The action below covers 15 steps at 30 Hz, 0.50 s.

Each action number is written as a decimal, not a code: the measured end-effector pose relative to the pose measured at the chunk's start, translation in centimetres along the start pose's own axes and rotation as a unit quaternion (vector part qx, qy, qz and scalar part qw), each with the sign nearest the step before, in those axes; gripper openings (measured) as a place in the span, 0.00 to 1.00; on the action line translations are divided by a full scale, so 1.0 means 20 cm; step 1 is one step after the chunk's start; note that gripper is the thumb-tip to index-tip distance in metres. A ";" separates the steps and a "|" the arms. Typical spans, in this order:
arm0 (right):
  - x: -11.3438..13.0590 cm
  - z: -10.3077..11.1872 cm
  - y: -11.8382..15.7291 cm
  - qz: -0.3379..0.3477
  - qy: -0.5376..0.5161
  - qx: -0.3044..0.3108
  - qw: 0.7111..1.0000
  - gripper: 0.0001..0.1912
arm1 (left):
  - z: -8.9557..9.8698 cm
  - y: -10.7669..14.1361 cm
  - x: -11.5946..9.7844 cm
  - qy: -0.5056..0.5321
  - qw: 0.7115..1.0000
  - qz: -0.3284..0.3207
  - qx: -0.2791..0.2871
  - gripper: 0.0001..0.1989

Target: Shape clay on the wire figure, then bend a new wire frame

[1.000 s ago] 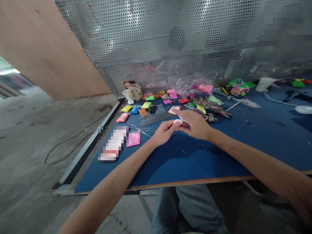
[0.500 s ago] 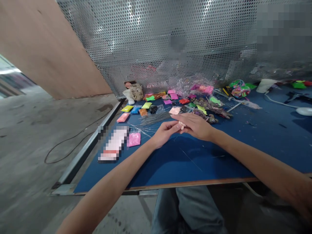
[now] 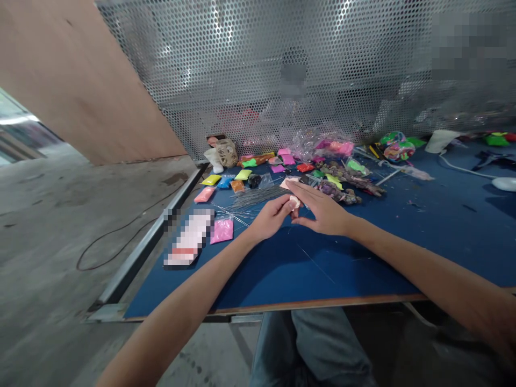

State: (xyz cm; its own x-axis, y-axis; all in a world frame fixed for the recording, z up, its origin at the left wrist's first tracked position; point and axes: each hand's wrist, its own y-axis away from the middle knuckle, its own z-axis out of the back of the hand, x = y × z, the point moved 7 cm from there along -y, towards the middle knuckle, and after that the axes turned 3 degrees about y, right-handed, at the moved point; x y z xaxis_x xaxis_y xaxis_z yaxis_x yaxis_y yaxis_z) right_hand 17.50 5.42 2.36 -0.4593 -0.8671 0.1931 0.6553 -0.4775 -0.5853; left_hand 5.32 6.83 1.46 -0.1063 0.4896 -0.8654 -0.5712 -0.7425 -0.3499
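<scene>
Between my hands, above the blue table, is a small pale lump of soft modelling clay. My left hand pinches it, with the thumb over its near side and the fingertips partly hidden behind. My right hand arches beside the lump, fingers stretched out together and thumb held apart below. Whether its fingers touch the clay I cannot tell. Just behind the right fingertips lies a packet of pale pink clay, and a bundle of thin grey wires lies beyond my left hand.
Colourful clay packets, among them a bright pink packet and a yellow packet, lie on the blue table. Dark, lumpy figures lie behind my right hand. A perforated metal panel stands along the back. A white cable crosses the right side.
The right hand's fingers have lifted off the clay and its thumb has spread away. More of the lump shows, and it looks rounder, still in my left hand.
</scene>
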 end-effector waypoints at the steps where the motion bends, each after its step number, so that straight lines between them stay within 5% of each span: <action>1: -0.02 0.00 0.01 -0.004 -0.001 0.000 1.000 0.48 | 0.01 0.00 -0.01 -0.013 1.000 -0.006 0.000 0.22; 7: -0.03 -0.02 0.03 0.003 -0.042 0.007 0.999 0.44 | 0.03 0.02 -0.04 -0.077 0.997 -0.015 0.020 0.21; 15: 0.00 0.05 0.01 -0.016 -0.086 -0.060 0.994 0.29 | 0.00 0.02 -0.05 -0.129 0.989 -0.053 0.046 0.19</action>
State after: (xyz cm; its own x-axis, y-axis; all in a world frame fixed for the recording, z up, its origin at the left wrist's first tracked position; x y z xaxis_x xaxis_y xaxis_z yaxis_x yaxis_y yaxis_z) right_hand 18.28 5.20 2.98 -0.3619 -0.8684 0.3390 0.5619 -0.4933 -0.6640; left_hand 5.33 6.09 2.14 -0.2398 0.6720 -0.7007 -0.6610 -0.6416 -0.3892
